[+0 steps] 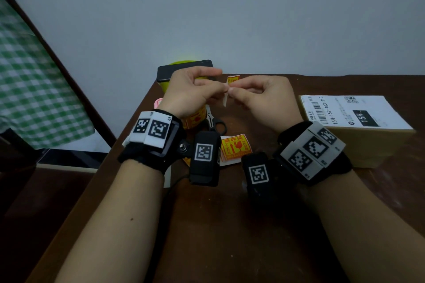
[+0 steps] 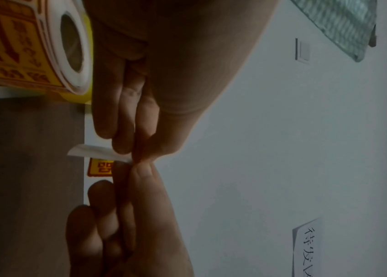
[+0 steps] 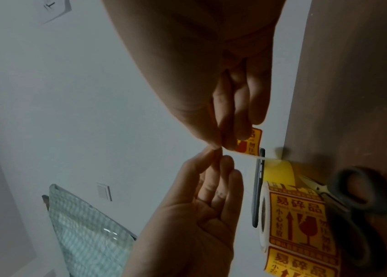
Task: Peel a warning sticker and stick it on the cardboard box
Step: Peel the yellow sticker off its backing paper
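**Peel in progress, sticker held in the air between both hands**

Both hands meet fingertip to fingertip above the table. Left hand (image 1: 192, 92) pinches the white backing strip (image 2: 97, 152); right hand (image 1: 264, 99) pinches the yellow warning sticker (image 3: 250, 142) by its corner. The two layers fan apart right at the pinch, backing trailing down and the sticker standing up beyond the right fingertips. The remaining fingers of both hands are loosely curled and hold nothing.

Risks, my read:
- Sticker is small and floppy. It could curl back onto the right thumb or onto itself, caused by adhesive facing the fingers.
- Pulling fast or sideways could tear the corner.
- A one-corner grip means it could land crooked or creased on the box.

Near to far from the fingers:
- 1 loose warning sticker on its backing (image 1: 235, 148), flat on the table (image 1: 207, 225) below the wrists.
- 1 pair of scissors (image 1: 217, 123), under the left hand.
- 1 roll of warning stickers (image 3: 299, 221), beside the scissors.
- 1 cardboard box (image 1: 368, 142) with a shipping label, well right of the right hand, nothing stuck on yet.
- 1 phone (image 1: 184, 72) leaning behind the fingers.
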